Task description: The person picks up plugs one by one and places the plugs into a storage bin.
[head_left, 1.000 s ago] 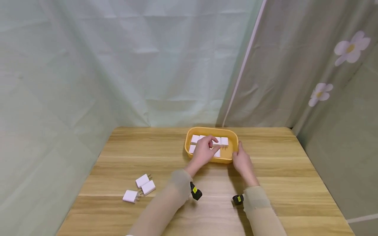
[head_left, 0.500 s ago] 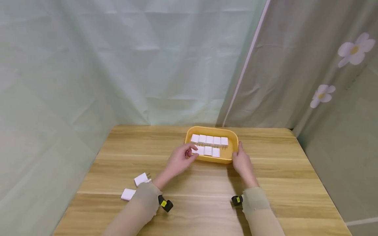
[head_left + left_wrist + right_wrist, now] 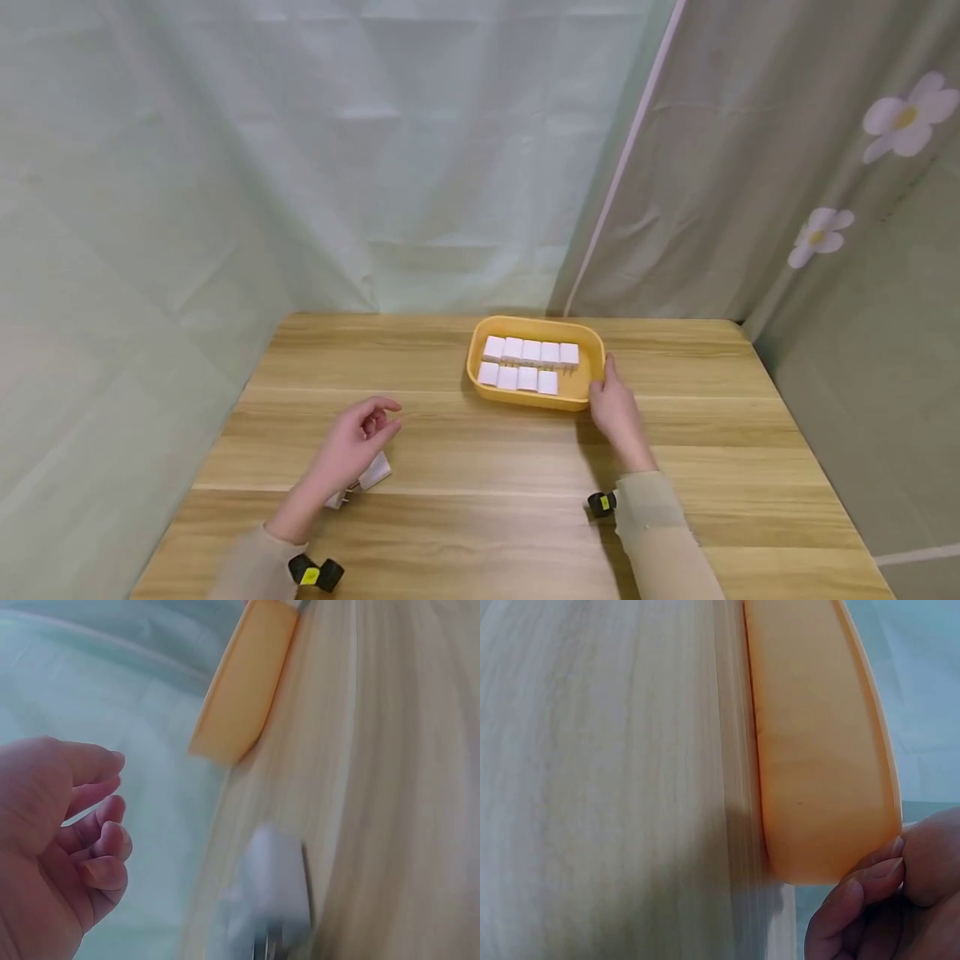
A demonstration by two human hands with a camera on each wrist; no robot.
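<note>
1. The left hand [image 3: 348,446] hovers over the light wooden surface [image 3: 480,500] at about 8 o'clock from the shallow orange plastic tray [image 3: 588,392]; its fingers [image 3: 101,840] are loosely curled and hold nothing.
2. Directly under that hand lie small white plastic wall chargers with metal prongs [image 3: 371,475], mostly hidden by the palm; how many are there cannot be told. In the left wrist view one charger [image 3: 274,881] shows as a blurred white block just beside the hand.
3. The right hand [image 3: 615,408] rests at the tray's 4 o'clock corner, its fingers [image 3: 870,881] curled against the outer rim and gripping it.
4. The tray sits toward the far middle of the surface, at 12 o'clock from the person, well apart from the loose chargers.
5. Inside the tray nine white chargers [image 3: 528,364] lie flat in two neat rows: five along the far side, four along the near side, each touching its neighbour. A gap of bare orange floor shows at the near row's 3 o'clock end.
6. A pale green cloth backdrop [image 3: 300,167] hangs behind the surface, and a grey-green curtain printed with pale flowers [image 3: 825,167] hangs at 2 o'clock.
7. Small black wrist cameras with yellow marks [image 3: 315,573] sit at both beige sleeves.
</note>
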